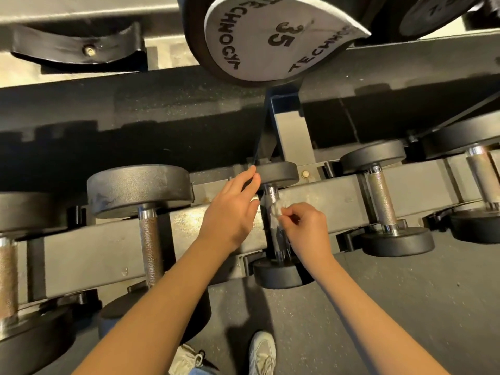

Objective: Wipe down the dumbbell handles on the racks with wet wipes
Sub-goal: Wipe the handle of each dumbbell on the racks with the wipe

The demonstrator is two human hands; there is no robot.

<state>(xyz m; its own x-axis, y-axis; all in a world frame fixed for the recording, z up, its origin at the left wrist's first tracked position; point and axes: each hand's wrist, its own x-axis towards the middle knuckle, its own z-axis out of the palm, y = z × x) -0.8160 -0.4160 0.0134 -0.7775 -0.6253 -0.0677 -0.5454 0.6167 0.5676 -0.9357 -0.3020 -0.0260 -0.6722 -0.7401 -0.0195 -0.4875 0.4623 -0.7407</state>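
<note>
start with the rack (324, 196). you are over its lower tier, where five dumbbells lie in a row across the beams. the upper tier above carries a big dumbbell marked 35 (270, 39).

as a judgement, the job is somewhere in the middle, and it can't be placed closer than that. no handle shows a wet sheen or streak that would mark it as done. so treat the wide dumbbell (139, 190) on the left, with its knurled handle (149, 239), and the right-hand dumbbell (381, 204) as open questions, along with the upper tier. the only handle plainly under the wipe is that of the small dumbbell (277, 174) at the centre, just in front of the upright (293, 136).

your left hand (230, 212) is open. its fingers are fairly straight and reach to the rim of that dumbbell's far head, with the thumb close beside the handle (270, 196). it holds nothing, and i cannot tell whether it presses on the head to steady it.

your right hand (308, 226) is closed in a pinch, fingertips and thumb curled on the wet wipe (276, 212). the wipe is a small crumpled wad laid against the right side of the handle, about midway along. the lower stretch toward the near head looks to need the wipe next.
</note>
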